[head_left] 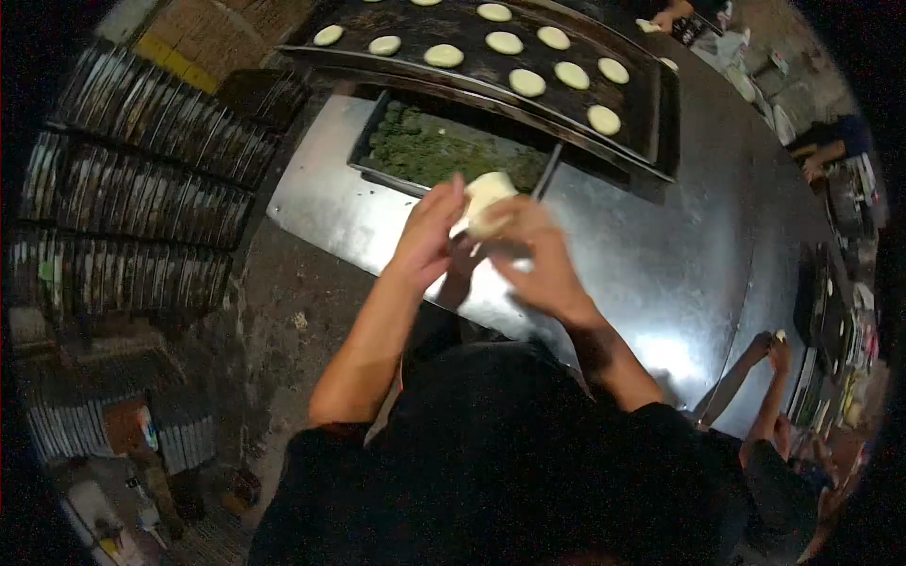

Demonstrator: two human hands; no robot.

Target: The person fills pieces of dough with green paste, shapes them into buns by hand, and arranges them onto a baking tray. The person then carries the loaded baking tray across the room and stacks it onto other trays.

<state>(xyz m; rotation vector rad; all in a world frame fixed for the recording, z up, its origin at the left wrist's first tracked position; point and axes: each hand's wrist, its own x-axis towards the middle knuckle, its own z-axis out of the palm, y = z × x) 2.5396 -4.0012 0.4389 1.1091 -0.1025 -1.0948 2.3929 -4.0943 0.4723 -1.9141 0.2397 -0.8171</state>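
A pale, flattened piece of dough [488, 191] is held up between my two hands, over the near edge of a tray [551, 174] of chopped green filling [425, 151]. On the dough's left side is my left hand [432, 234], its fingers closed against it. My right hand [540, 253] grips the dough from the right, its fingers curled and smeared by motion. Whether any filling lies inside the dough is hidden.
A large dark baking tray [472, 71] with several pale dough rounds [526, 83] stands beyond the filling. Under everything is a metal table [623, 255]. Stacked trays [151, 179] fill racks at left. Co-workers' hands [779, 354] show along the right edge.
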